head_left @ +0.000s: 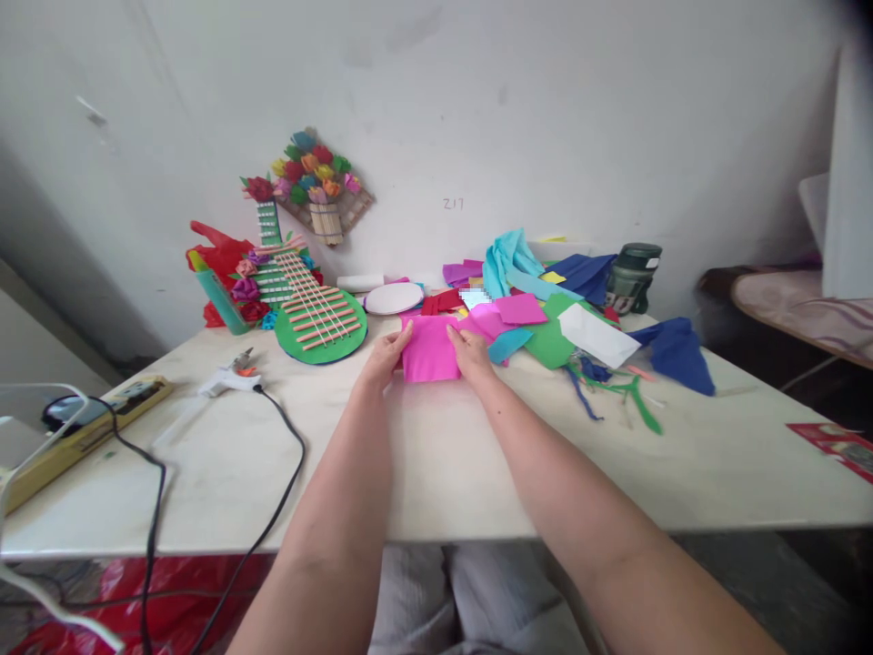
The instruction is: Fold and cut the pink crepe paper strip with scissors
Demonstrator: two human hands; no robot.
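Note:
A bright pink rectangle of crepe paper (431, 350) is held up over the table, one side in each hand. My left hand (390, 355) pinches its left edge, thumb on the front face. On the opposite edge, my right hand (472, 353) grips with its thumb in front too; the fingers behind the paper are hidden. Just beyond my right hand lies another pink paper piece (522, 309) on a heap of coloured paper. Left of my left hand rests a green lute-shaped craft (320, 326) with stick frets and strings, leaning toward the wall.
A hot glue gun (232, 377) with a black cord lies left, near a power strip (88, 432). A teal bottle (224, 300) stands beside the lute craft. Green and blue paper scraps (634, 400) lie right, before a dark green flask (633, 277). A white disc (394, 298) sits behind the hands.

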